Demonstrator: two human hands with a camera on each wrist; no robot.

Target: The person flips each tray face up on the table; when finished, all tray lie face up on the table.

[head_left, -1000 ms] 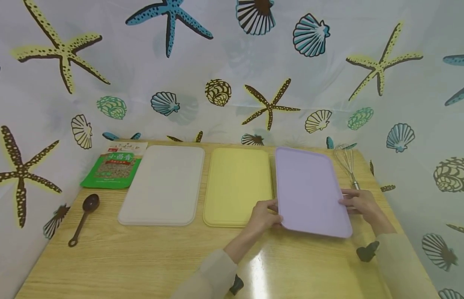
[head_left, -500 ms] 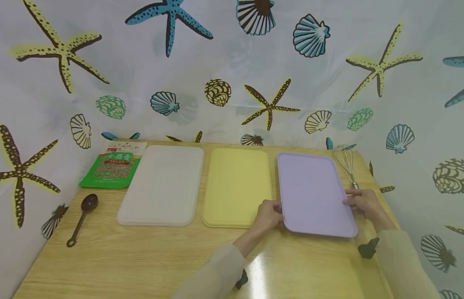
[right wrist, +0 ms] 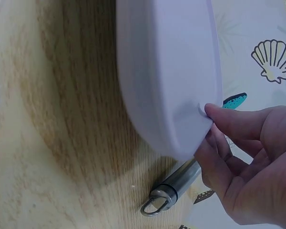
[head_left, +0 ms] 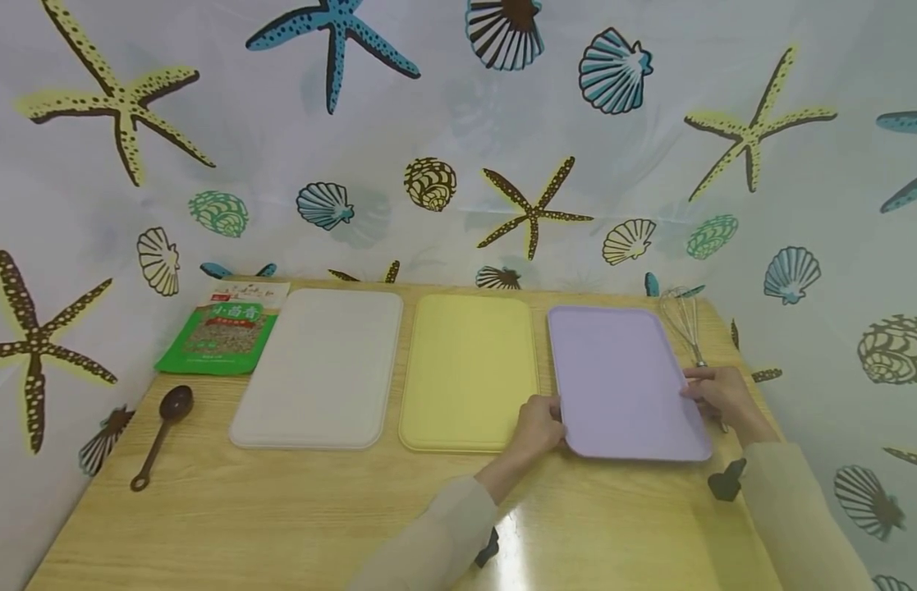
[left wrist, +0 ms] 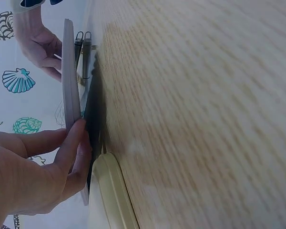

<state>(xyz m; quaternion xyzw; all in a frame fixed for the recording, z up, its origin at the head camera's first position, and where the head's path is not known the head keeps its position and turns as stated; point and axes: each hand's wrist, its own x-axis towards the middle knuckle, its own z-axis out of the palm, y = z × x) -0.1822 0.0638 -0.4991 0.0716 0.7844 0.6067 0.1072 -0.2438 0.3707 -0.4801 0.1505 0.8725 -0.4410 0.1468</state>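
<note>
A lilac tray (head_left: 624, 386) lies at the right of the row, pinched at both long sides. My left hand (head_left: 538, 427) holds its left side near the front corner, beside the yellow tray (head_left: 469, 373). At the right side, my right hand (head_left: 724, 398) pinches the rim, thumb on top in the right wrist view. In the left wrist view, the lilac tray (left wrist: 70, 81) is raised, with a gap between it and the tabletop. A wire whisk (head_left: 683, 320) lies right behind my right hand; its metal handle (right wrist: 181, 183) shows beneath the tray.
A white tray (head_left: 321, 369) lies left of the yellow one. A green seed packet (head_left: 225, 328) and a dark brown spoon (head_left: 170, 419) lie at the far left. The wooden table (head_left: 318, 517) ends at a seashell-print curtain (head_left: 428, 123) behind and at the sides.
Both hands have carried the lilac tray slightly to the right, away from the yellow one. Its far edge has come down and the tray looks more level.
</note>
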